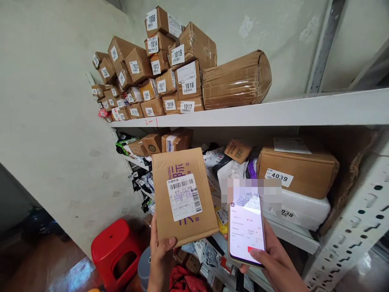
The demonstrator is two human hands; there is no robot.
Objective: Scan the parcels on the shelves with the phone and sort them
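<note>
My left hand [162, 251] grips a flat brown cardboard box [185, 162] by its lower left corner, thumb on the front face. A white shipping label [184, 198] with barcodes is stuck on that face, over purple print. My right hand [266, 255] is wrapped round a smartphone [244, 227], its thumb at a red button low on the lit screen. The phone is upright, to the right of the box and apart from it. Part of the phone's top is blurred out. Some of the left fingers are hidden behind the box.
Numbered parcels [161, 85] are stacked along the white upper shelf [288, 111]. Below stand a large carton [298, 166] labelled 4039 and a white parcel [298, 209]. Bagged parcels fill the lower shelves. A red plastic stool [112, 243] stands at lower left; a perforated white post [358, 227] rises at right.
</note>
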